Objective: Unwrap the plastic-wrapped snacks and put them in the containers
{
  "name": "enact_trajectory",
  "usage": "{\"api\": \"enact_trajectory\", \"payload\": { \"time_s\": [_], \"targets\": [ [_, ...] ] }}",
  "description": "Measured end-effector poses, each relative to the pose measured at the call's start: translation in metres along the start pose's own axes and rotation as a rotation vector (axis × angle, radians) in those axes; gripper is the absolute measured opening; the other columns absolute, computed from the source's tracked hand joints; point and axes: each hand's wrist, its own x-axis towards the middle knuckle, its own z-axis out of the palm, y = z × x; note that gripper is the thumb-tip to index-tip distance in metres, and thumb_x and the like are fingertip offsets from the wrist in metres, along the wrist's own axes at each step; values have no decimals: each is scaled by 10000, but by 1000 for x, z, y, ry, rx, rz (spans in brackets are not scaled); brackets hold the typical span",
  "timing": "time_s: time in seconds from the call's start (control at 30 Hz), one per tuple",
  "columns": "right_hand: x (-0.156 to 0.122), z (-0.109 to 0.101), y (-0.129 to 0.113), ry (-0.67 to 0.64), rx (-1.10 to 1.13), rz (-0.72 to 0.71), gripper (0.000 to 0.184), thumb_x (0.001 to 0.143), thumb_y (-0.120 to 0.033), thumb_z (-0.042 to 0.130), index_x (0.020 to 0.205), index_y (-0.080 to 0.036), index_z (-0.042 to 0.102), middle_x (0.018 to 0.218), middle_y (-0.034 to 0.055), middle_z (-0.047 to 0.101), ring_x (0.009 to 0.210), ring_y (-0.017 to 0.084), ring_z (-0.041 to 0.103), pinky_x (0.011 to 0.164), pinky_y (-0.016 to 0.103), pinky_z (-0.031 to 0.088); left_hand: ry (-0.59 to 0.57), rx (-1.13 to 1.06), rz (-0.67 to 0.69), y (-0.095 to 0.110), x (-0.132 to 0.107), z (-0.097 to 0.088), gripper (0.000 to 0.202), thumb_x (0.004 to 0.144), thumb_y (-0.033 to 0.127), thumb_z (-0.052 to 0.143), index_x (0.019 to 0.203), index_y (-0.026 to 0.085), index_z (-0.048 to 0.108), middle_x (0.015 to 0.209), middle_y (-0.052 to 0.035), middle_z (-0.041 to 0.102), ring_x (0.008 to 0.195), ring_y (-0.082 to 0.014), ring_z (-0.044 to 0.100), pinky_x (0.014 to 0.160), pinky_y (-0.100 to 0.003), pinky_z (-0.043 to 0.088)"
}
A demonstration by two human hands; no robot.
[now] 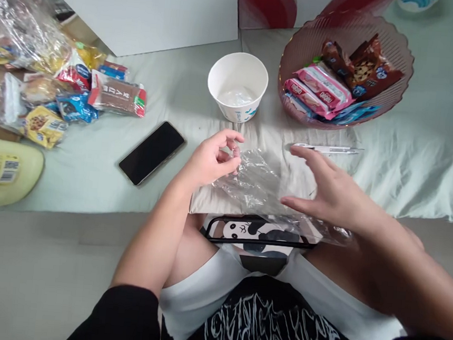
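Note:
A crinkled clear plastic bag (254,185) spreads over the front edge of the cloth-covered surface, its lower part trailing toward my lap. The curled fingers and thumb of my left hand (217,158) are closed on the bag's left end. Over its right side, my right hand (331,192) is open, thumb and fingers wide apart. Just beyond the right fingertips lies a slim white pen (327,148). A white paper cup (235,110), with something clear inside, stands behind my left hand.
A pink ribbed bowl (405,53) holds several snack packets at the back right. Left are a black phone (152,153), packaged snacks (118,94) and a yellow-green bottle (8,172). A panda-patterned object (260,234) rests at my lap. A white box (145,9) stands behind.

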Motion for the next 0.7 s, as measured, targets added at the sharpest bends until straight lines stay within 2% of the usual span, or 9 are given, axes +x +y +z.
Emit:
{"api": "enact_trajectory", "payload": {
  "time_s": [0.07,0.17,0.23,0.33,0.37,0.43,0.5,0.57,0.7],
  "targets": [
    [25,4,-5,-131,57,18,785,790,-462,743,1472,-167,491,1298,171,703,1087,319,706,912,470,582,-30,-60,12,4,1,-1,359,809,201,694,1150,245,590,939,22,589,519,-45,588,438,-182,439],
    [45,12,-6,-308,165,11,301,844,-343,614,1090,-184,684,828,58,731,698,197,645,717,375,535,-30,-185,46,8,1,-8,429,764,228,764,1155,263,591,935,24,613,508,-41,555,463,-203,465],
    [47,17,-4,-318,312,3,162,867,-326,564,864,-200,667,699,26,673,614,153,582,643,331,491,37,-352,71,10,1,-14,522,740,316,809,1208,305,578,1015,11,657,613,-81,630,550,-235,528],
    [43,25,-2,-166,581,95,152,865,-360,600,840,-211,613,682,11,669,562,126,571,555,287,461,160,-651,66,13,1,-14,615,746,599,780,1261,337,571,1245,-21,673,991,-187,726,800,-319,612],
    [42,28,-2,-93,643,137,158,858,-370,614,852,-213,595,668,3,662,531,119,561,522,276,445,144,-691,35,13,1,-10,676,726,694,764,1260,322,580,1306,-42,665,1112,-230,715,875,-358,616],
    [42,35,-2,66,689,206,165,863,-375,615,857,-216,567,638,-13,638,481,109,535,480,264,414,16,-661,-57,10,0,4,844,628,783,808,1269,278,593,1378,-104,659,1247,-315,682,955,-425,612],
    [44,40,-2,198,616,235,137,880,-349,597,853,-219,563,643,-15,631,483,111,532,489,269,413,-128,-588,-133,5,0,22,932,552,695,919,1305,255,591,1388,-151,674,1247,-348,695,960,-439,620],
    [45,43,-2,303,485,235,93,889,-313,583,864,-224,581,656,-13,627,520,122,543,527,282,432,-164,-555,-161,2,1,36,810,637,572,929,1299,237,604,1328,-151,721,1131,-307,753,917,-414,636],
    [45,41,2,368,413,233,115,915,-331,563,932,-234,621,717,0,659,563,132,560,561,291,447,-47,-411,-254,2,4,44,344,864,404,756,1092,160,679,1043,-118,806,819,-203,791,714,-316,639]
  ]
}}
